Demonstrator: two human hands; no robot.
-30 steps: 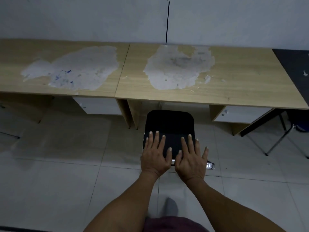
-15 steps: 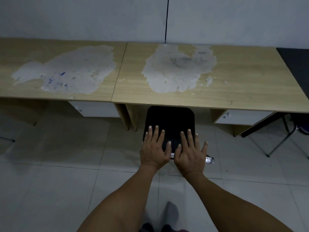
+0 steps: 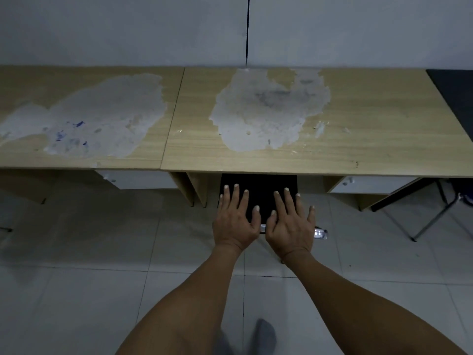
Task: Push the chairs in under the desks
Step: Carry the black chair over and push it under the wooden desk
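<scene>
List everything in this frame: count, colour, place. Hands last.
chair: 1, black seat, partly under the right wooden desk, near edge still out.
wooden desks: 2, light wood with worn grey patches, side by side against the wall.
drawer units: 2, white, one under each desk.
dark table: 1, black, far right, cut off by the frame.
metal legs: dark, thin, far right under the dark table; what they belong to is unclear.
cable: 1, black, running down the wall.
floor: pale tiles.
left hand: open, flat on the chair's near edge.
right hand: open, flat beside it.
</scene>
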